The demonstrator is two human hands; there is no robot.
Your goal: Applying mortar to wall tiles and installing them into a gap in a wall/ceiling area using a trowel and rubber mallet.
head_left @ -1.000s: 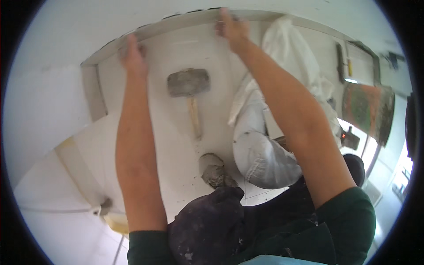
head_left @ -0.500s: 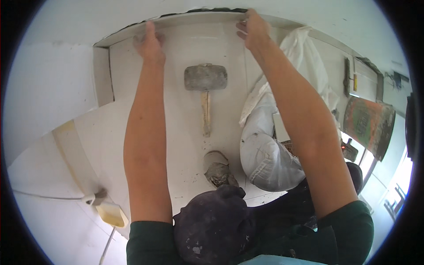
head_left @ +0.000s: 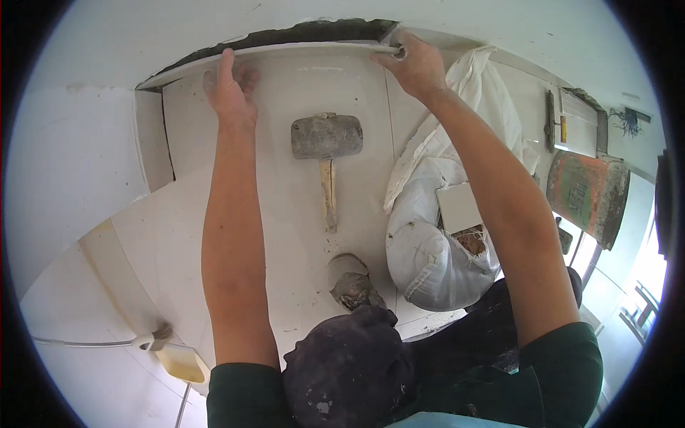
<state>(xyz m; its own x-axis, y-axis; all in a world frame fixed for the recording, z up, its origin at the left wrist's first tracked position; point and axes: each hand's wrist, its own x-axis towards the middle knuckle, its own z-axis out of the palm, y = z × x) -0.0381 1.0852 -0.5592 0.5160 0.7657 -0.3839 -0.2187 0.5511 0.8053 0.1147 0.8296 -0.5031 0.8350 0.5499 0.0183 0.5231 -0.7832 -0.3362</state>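
Observation:
A long pale tile strip (head_left: 300,50) runs along the wall foot below a dark, ragged gap (head_left: 321,30). My left hand (head_left: 232,89) holds the strip near its left part, thumb at its edge and fingers loosely curled. My right hand (head_left: 412,64) grips its right end with bent fingers. A grey rubber mallet (head_left: 326,135) with a wooden handle lies on the tiled floor (head_left: 285,207) between my arms. Right of it are a white sack (head_left: 421,264) and a small white square tile (head_left: 458,209) on the sack. A grey, mortar-crusted object (head_left: 353,289) sits near my knee.
A stained orange-green bucket (head_left: 585,196) stands at the right, beside long bars and a yellow tool (head_left: 564,128). A white wall (head_left: 78,143) bounds the left. At lower left lie a yellow scoop-like item (head_left: 182,360), a brush and a pale pipe or cable.
The dark gap above the strip has widened as the strip has come slightly away from the wall toward me. My right fingers have closed round its end. The small square tile shows more fully.

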